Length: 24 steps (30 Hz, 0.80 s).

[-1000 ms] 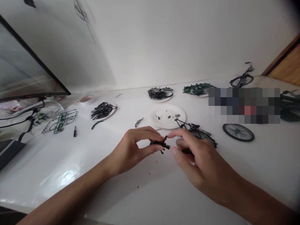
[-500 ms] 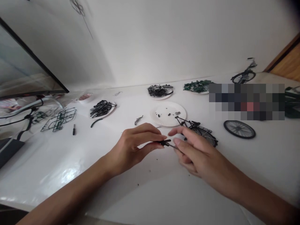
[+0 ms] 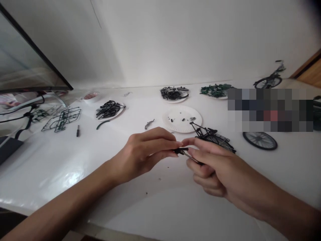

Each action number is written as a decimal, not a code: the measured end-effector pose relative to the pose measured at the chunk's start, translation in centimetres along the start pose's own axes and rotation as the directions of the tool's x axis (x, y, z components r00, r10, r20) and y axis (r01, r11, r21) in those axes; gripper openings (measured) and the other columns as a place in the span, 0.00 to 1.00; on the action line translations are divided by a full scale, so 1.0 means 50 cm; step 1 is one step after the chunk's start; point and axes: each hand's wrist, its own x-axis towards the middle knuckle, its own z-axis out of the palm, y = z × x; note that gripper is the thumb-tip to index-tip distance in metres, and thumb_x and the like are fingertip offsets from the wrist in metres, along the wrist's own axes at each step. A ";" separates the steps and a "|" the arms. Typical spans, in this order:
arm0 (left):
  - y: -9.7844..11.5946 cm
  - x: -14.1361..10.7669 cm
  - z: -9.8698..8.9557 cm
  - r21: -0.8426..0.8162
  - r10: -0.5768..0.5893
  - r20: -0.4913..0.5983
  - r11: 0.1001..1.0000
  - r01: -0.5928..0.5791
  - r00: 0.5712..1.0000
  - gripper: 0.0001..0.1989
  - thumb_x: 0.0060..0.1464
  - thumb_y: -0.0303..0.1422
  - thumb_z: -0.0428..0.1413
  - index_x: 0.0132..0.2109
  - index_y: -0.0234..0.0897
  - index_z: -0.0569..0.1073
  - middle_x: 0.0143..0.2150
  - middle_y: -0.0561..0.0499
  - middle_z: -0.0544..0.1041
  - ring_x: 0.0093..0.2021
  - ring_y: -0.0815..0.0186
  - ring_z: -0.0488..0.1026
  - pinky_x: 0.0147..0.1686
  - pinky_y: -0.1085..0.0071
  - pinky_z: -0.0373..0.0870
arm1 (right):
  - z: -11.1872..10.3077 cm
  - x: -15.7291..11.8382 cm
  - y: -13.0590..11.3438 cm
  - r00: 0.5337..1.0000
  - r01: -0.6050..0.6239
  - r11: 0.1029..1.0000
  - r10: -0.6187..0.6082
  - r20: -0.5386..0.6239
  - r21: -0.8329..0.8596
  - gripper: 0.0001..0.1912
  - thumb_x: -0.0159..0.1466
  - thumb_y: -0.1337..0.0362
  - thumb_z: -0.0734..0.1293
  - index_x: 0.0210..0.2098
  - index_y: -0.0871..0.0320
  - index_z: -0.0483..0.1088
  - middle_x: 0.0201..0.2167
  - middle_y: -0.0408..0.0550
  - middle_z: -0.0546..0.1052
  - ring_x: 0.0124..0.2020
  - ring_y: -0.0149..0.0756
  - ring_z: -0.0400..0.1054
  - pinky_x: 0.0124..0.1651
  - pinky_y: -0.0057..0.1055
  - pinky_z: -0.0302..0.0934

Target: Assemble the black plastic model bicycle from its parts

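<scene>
Between the fingertips of my left hand (image 3: 152, 149) is a small black part (image 3: 179, 151), pinched just above the table. My right hand (image 3: 213, 160) curls its fingers around a thin screwdriver (image 3: 192, 157), whose metal shaft points at the black part. The right thumb and index finger reach close to the part's right end. Behind the right hand, a black model bicycle frame with a rear wheel (image 3: 212, 135) lies partly hidden. A paper plate (image 3: 175, 125) with a few tiny pieces is beyond my hands.
Plates of black parts (image 3: 110, 110), (image 3: 173, 93) and green parts (image 3: 217, 90) stand farther back. A loose wheel (image 3: 260, 140) lies right, below a pixelated area. Green sprues (image 3: 62, 118) and a small screwdriver (image 3: 78, 131) lie left, near a monitor (image 3: 27, 50).
The right index finger has come in against the left fingertips. The screwdriver's handle shows more under the right thumb. The whole view has shifted slightly.
</scene>
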 end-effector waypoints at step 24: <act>-0.004 -0.002 0.006 -0.249 -0.408 0.093 0.874 0.418 0.908 0.03 0.58 0.26 0.58 0.40 0.34 0.77 0.38 0.49 0.76 0.34 0.70 0.71 0.36 0.73 0.71 | 0.007 -0.005 0.010 0.893 0.315 0.739 -0.443 -0.077 -0.595 0.16 0.70 0.59 0.59 0.56 0.49 0.58 0.31 0.43 0.75 0.26 0.33 0.67 0.27 0.29 0.62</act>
